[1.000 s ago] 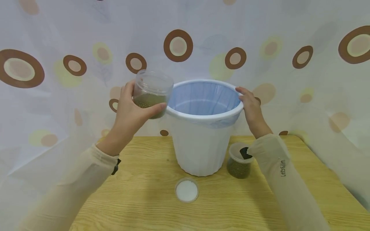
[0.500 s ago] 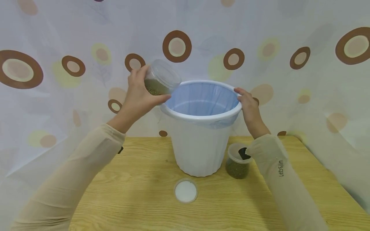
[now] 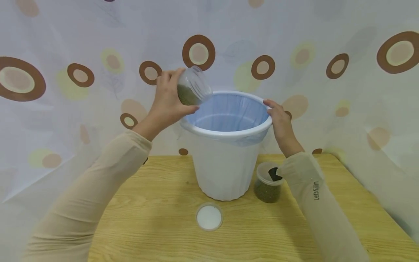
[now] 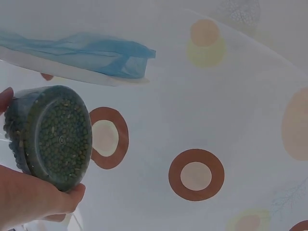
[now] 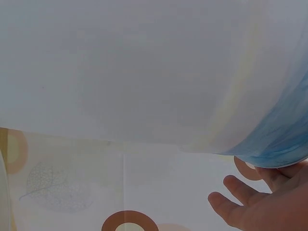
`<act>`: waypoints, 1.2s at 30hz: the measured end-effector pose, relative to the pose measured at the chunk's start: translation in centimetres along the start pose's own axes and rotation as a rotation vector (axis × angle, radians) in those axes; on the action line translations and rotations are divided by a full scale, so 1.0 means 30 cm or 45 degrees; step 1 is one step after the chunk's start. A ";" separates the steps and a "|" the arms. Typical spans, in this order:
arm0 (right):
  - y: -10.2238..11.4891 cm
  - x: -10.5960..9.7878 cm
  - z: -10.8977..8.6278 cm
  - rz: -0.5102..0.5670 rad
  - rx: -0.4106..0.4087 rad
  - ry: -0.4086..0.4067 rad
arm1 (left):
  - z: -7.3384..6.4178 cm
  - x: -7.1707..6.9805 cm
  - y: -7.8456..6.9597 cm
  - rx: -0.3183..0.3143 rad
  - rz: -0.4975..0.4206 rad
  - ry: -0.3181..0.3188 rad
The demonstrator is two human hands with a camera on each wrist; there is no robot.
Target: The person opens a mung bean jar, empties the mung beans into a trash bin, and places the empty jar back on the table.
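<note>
My left hand grips a clear plastic jar partly filled with small green mung beans. The jar is tipped to the right, its mouth by the left rim of a white trash bin. In the left wrist view its round base faces the camera, with thumb and fingers on either side. My right hand holds the bin's right rim with its fingertips over the edge. In the right wrist view, some fingers stay loose below the rim. A blue bag lines the bin.
A second lidded jar of dark green contents stands right of the bin, near the right sleeve. A small round container with a white centre lies in front of the bin. The wooden table backs onto a patterned sheet.
My left hand has moved up and right with the jar, tipping it further toward the bin's opening. The beans have shifted toward the jar's lower side. My right hand stays on the rim.
</note>
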State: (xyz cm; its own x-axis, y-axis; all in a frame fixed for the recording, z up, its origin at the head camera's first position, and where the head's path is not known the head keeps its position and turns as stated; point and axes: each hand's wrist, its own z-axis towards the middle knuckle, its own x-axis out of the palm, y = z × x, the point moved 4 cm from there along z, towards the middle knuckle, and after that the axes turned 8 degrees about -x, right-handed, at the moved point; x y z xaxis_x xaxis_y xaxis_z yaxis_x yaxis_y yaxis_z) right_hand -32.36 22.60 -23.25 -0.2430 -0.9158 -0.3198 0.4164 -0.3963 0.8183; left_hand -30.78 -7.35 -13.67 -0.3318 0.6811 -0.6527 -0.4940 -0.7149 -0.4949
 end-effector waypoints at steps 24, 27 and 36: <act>-0.003 0.001 -0.007 -0.023 -0.006 -0.003 | 0.029 0.063 -0.017 0.202 0.297 0.066; -0.002 0.002 -0.007 -0.016 -0.004 0.003 | 0.031 0.069 -0.018 0.213 0.325 0.085; 0.007 -0.001 -0.006 -0.015 0.007 0.007 | 0.033 0.073 -0.036 0.237 0.395 0.127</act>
State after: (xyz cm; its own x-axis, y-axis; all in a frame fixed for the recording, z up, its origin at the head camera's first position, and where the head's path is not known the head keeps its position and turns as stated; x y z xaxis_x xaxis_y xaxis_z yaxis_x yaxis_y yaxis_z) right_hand -32.10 22.53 -23.13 -0.2427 -0.9116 -0.3319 0.4091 -0.4064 0.8170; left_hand -31.78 -4.93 -13.99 -0.4132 0.4110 -0.8126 -0.5230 -0.8376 -0.1578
